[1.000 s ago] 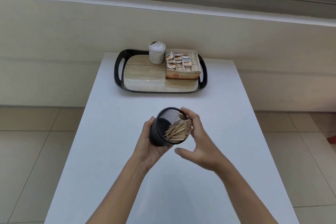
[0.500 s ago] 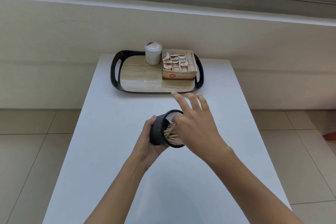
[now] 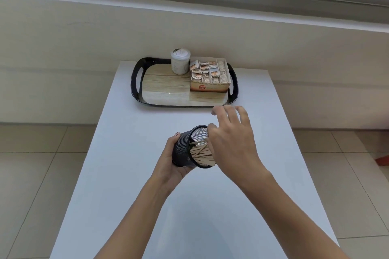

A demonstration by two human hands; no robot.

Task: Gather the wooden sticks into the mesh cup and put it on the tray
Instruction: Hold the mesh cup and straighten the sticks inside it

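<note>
Gripping the tilted mesh cup (image 3: 183, 150) in the left hand (image 3: 170, 163) over the table's (image 3: 126, 174) middle, wooden sticks (image 3: 201, 153) inside; spreading the right hand (image 3: 231, 143) across its mouth, short of the tray (image 3: 134, 82) at the far edge.

Single head-worn view, set above the near end of the table (image 3: 130, 153). It faces forward and down toward the table's far end.

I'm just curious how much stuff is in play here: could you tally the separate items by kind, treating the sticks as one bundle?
Black mesh cup: 1, held tilted in the left hand
Bundle of wooden sticks: 1, inside that cup
Tray: 1
White lidded tub: 1, on the tray
Cardboard box of packets: 1, on the tray
Total: 5
</note>
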